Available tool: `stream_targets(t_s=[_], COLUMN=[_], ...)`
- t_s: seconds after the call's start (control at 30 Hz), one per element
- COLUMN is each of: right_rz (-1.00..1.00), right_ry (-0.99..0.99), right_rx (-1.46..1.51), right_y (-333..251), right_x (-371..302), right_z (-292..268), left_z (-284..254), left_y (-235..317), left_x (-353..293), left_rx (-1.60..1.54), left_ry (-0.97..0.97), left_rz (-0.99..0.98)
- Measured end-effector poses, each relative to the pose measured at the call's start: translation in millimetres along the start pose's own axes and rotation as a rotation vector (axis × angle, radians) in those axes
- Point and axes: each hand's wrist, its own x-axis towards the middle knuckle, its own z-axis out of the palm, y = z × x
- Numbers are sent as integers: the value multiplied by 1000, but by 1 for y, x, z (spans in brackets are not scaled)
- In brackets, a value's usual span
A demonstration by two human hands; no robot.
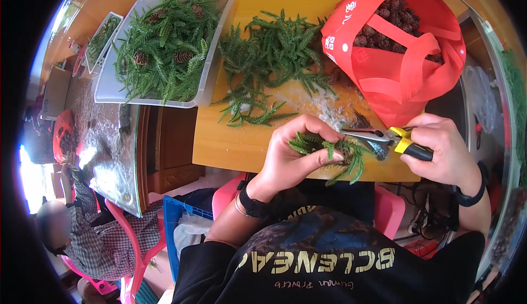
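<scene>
Near the center of the frame, the left hand (pixel 291 153) pinches a small green artificial pine sprig (pixel 355 164) between thumb and fingers. Right of center, the right hand (pixel 442 144) wraps around the yellow-and-black handles of long-nose pliers (pixel 402 139), whose nose points left, close to the left fingertips; whether its tips touch the sprig, I cannot tell. Above, loose pine branches (pixel 280 46) lie on the yellow table (pixel 236 150). A translucent tub (pixel 213 68) holds more greenery upper left; a red bag (pixel 384 92) of pine cones (pixel 403 15) stands upper right.
</scene>
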Motion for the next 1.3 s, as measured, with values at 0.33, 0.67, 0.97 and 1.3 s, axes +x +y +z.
stream_targets(t_s=[0.33, 0.67, 0.97, 1.3], right_rz=[-46, -29, -37, -38], right_ry=[49, 160, 287, 366], right_rx=[-57, -169, -227, -374], right_y=[4, -19, -28, -26], right_x=[-3, -9, -9, -10], right_z=[-2, 17, 37, 46], left_z=[1, 4, 4, 6], left_y=[-1, 8, 11, 13], left_x=[1, 5, 7, 7], left_rx=[279, 825, 989, 967], left_ry=[45, 201, 215, 243], left_rz=[222, 615, 682, 717])
